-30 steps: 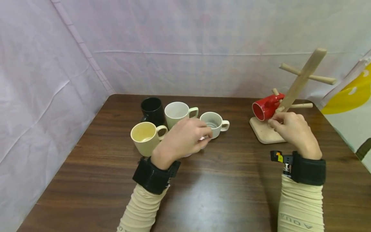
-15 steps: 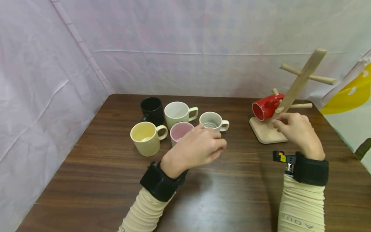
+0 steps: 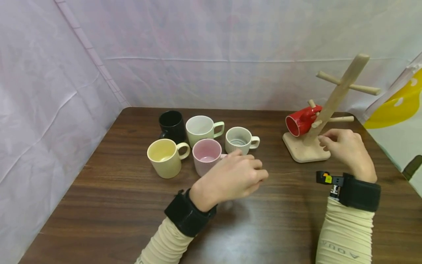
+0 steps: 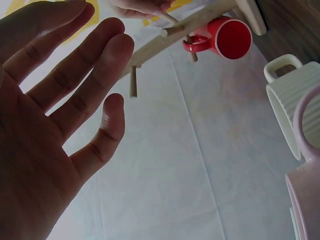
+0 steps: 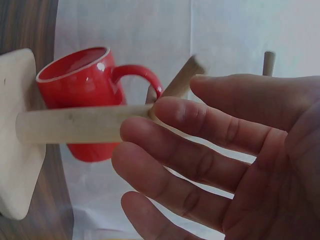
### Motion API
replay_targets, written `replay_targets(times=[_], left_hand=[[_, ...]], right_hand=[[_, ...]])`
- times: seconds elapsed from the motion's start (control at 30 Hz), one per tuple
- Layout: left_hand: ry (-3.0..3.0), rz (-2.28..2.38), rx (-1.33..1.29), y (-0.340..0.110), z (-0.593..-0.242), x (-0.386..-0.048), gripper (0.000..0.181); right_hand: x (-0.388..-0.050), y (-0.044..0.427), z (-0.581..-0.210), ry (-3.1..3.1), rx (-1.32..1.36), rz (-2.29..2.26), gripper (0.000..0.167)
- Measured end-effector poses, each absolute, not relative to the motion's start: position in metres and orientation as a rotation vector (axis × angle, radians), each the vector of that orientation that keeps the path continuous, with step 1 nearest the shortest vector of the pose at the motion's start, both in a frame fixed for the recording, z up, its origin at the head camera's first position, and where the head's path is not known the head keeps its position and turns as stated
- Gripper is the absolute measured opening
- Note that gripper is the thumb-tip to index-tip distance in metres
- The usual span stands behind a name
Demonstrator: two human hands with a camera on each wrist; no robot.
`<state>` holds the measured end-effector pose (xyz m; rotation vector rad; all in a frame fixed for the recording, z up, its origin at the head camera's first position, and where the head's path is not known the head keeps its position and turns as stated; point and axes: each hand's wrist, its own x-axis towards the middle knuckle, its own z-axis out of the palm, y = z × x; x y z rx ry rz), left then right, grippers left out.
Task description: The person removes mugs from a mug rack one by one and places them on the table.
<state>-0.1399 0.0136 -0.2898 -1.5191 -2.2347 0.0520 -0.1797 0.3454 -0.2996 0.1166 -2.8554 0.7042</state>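
My left hand (image 3: 230,178) hovers in front of the pink mug (image 3: 206,156), partly covering its handle. Its fingers are loosely bent and hold nothing, as the left wrist view confirms. A red mug (image 3: 301,121) hangs by its handle on a low peg of the wooden mug tree (image 3: 336,99), mouth tilted towards the left. Just right of the tree's base (image 3: 301,149) is my right hand (image 3: 349,152). In the right wrist view its relaxed fingers (image 5: 180,120) are in front of the post (image 5: 75,124), gripping nothing; whether a fingertip touches the wood I cannot tell.
Left of centre, a yellow mug (image 3: 166,158), a black mug (image 3: 173,126) and a pale green-handled mug (image 3: 200,130) stand close together. A ribbed white cup (image 3: 239,141) stands beside the pink mug. White cloth (image 3: 211,55) hangs behind the brown table (image 3: 108,205).
My left hand has moved right and towards me, away from the pink mug, uncovering it. My right hand has shifted slightly right, away from the post. The mugs stay put.
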Motion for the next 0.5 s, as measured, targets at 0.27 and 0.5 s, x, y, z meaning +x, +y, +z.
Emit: replay_targets(times=[0.27, 0.5], left_hand=[[-2.247, 0.054, -1.553, 0.019, -0.29, -0.134, 0.007], [-2.271, 0.056, -1.546, 0.016, -0.288, -0.135, 0.006]], right_hand=[[-0.175, 0.36, -0.309, -2.833, -0.118, 0.744, 0.037], [-0.178, 0.371, -0.319, -2.82, -0.178, 0.758, 0.04]])
